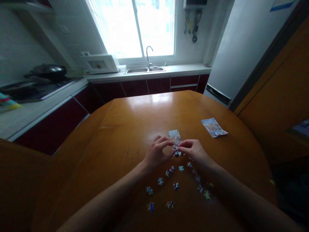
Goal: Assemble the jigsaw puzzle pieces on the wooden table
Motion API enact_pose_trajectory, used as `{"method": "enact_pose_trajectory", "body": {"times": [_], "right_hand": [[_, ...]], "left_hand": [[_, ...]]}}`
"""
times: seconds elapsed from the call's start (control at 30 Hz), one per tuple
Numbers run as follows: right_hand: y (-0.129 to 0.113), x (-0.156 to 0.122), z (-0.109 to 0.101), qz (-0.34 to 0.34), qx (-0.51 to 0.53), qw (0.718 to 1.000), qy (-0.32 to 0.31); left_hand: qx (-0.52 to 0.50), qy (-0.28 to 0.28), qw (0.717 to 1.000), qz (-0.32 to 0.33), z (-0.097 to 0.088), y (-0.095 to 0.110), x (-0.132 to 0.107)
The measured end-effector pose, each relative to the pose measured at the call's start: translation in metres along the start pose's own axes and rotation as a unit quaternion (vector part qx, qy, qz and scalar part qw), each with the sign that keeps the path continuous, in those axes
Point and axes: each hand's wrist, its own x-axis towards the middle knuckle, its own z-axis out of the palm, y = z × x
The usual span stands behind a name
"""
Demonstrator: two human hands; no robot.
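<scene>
A small block of joined jigsaw pieces (174,136) lies on the round wooden table (135,129). My left hand (156,153) has its fingers curled, fingertips at the block's near left edge. My right hand (194,150) pinches a puzzle piece (178,153) at the block's near edge, where both hands meet. Several loose jigsaw pieces (175,185) are scattered on the table just under and between my forearms.
A small printed picture card (213,127) lies on the table to the right. Behind the table run a counter with a sink (145,69), a microwave (99,63) and a wok (49,71) on a stove. A fridge (241,48) stands at the right.
</scene>
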Motion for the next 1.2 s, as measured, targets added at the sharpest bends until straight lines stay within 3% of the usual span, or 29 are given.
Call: {"method": "enact_pose_trajectory", "body": {"times": [0.17, 0.47, 0.73, 1.0, 1.2], "right_hand": [[0.008, -0.005, 0.007, 0.003, 0.016, 1.000, -0.003], [0.012, -0.006, 0.015, -0.008, 0.008, 1.000, 0.004], [0.014, -0.005, -0.005, -0.097, -0.143, 0.978, 0.113], [0.015, -0.011, -0.009, -0.146, -0.226, 0.962, 0.046], [0.012, -0.010, -0.015, -0.148, -0.237, 0.959, 0.046]], "left_hand": [[0.000, -0.031, 0.999, 0.006, 0.006, -0.003, -0.012], [0.049, -0.014, 0.999, -0.006, 0.010, -0.009, -0.021], [0.069, -0.087, 0.994, -0.020, 0.008, -0.013, -0.023], [0.021, -0.127, 0.990, -0.052, 0.013, -0.020, -0.027], [-0.001, -0.132, 0.988, -0.074, 0.011, -0.022, -0.028]]}}
